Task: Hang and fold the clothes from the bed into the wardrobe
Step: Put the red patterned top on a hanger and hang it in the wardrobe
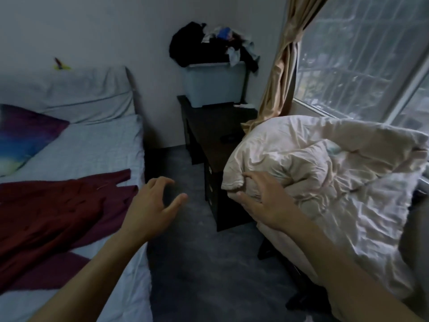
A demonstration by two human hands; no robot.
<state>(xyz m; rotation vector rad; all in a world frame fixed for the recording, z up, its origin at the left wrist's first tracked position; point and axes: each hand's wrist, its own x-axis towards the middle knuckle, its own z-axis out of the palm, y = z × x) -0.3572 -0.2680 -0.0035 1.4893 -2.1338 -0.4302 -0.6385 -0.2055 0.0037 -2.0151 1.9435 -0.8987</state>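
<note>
Pale bare walls [104, 26] meet a dark grey floor [197, 263]. A dark wooden desk [216, 133] stands by the barred window [362, 54], where daylight enters past a tied-back beige curtain [281, 73].

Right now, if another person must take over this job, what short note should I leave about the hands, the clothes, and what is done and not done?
Left hand: over the floor beside the bed, fingers loosely curved, holding nothing.
Right hand: fingers spread on the cream duvet bundled to the right; a firm grip is not clear.
Clothes: dark red garment lies spread, unfolded, on the bed.
Done: nothing visibly folded or hung; the wardrobe is out of view.
Left: pick up the red garment, fold or hang it, and put it in the wardrobe.
</note>
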